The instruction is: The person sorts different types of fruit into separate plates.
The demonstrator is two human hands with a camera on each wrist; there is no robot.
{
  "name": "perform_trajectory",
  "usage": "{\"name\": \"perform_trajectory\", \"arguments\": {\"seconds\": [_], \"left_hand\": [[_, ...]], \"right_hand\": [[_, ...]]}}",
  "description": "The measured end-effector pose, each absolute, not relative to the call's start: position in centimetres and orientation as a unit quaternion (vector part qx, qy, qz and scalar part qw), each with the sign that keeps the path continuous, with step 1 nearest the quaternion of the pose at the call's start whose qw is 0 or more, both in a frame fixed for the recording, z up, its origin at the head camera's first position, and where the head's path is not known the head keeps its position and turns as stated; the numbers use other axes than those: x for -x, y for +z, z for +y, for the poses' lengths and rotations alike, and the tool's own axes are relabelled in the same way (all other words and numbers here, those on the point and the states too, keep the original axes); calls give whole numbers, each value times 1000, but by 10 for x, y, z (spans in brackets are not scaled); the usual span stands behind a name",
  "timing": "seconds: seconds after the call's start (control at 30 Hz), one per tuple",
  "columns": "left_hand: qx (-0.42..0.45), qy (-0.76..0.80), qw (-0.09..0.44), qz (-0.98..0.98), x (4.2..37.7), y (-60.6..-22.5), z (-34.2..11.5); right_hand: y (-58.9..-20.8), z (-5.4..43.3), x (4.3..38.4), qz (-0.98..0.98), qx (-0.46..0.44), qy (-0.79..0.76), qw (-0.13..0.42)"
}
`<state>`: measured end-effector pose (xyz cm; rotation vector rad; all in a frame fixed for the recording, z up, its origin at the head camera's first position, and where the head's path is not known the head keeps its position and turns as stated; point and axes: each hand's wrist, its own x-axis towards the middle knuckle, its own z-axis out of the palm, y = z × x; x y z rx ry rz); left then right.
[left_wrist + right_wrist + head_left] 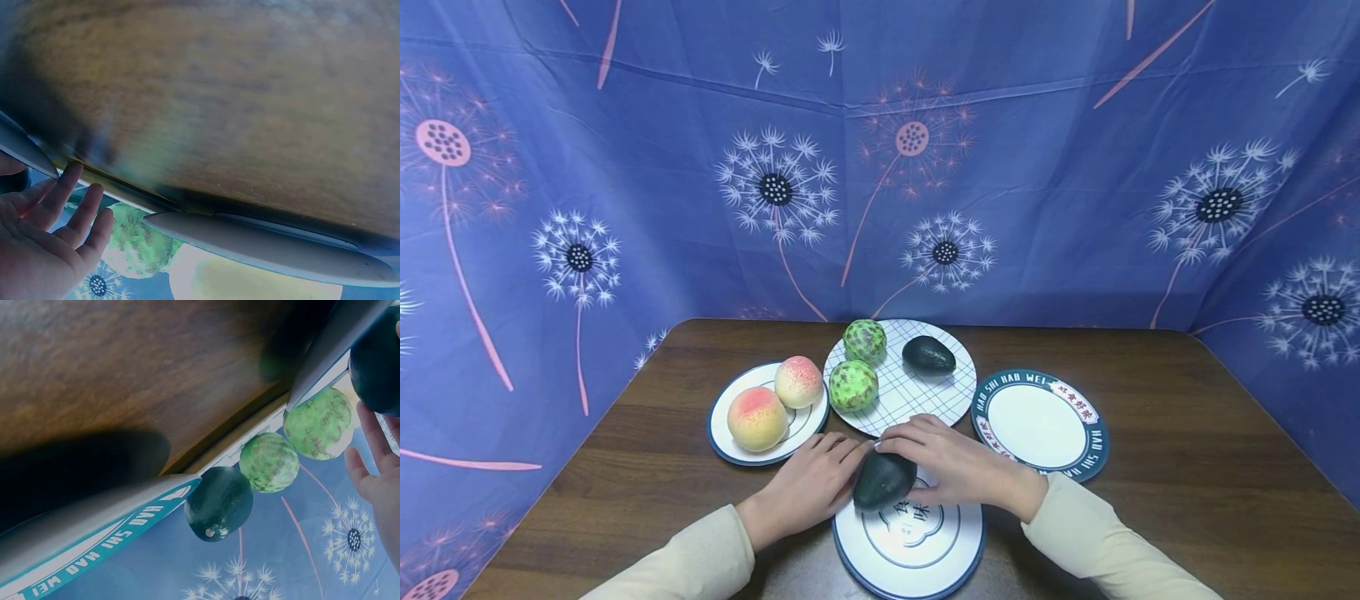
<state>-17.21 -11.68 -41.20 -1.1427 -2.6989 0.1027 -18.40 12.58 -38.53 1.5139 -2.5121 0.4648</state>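
Observation:
A dark green avocado (883, 481) is between both hands over the front white plate with a blue rim (925, 575). My left hand (808, 486) holds its left side; in the left wrist view the outer fingers (84, 215) are spread and fairly straight. From the right, my right hand (951, 462) grips it, fingers over the top and thumb at the lower right. In the right wrist view this avocado (378, 369) touches the fingers. Whether its underside rests on the plate, I cannot tell.
Behind, a checked plate (898, 408) bears another avocado (929, 356) and two mottled green fruits (853, 386). Two peaches (757, 418) lie on a blue-rimmed plate (722, 442) at left. At right stands a teal-rimmed plate (1037, 423). A blue patterned cloth (1045, 250) hangs behind the table.

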Motion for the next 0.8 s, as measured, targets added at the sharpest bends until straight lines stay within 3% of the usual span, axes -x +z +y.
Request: {"name": "perform_trajectory", "arguments": {"seconds": [0.8], "left_hand": [[386,35,96,-917,172,-412,-117]], "right_hand": [[-386,132,187,-857,-488,138,92]]}}
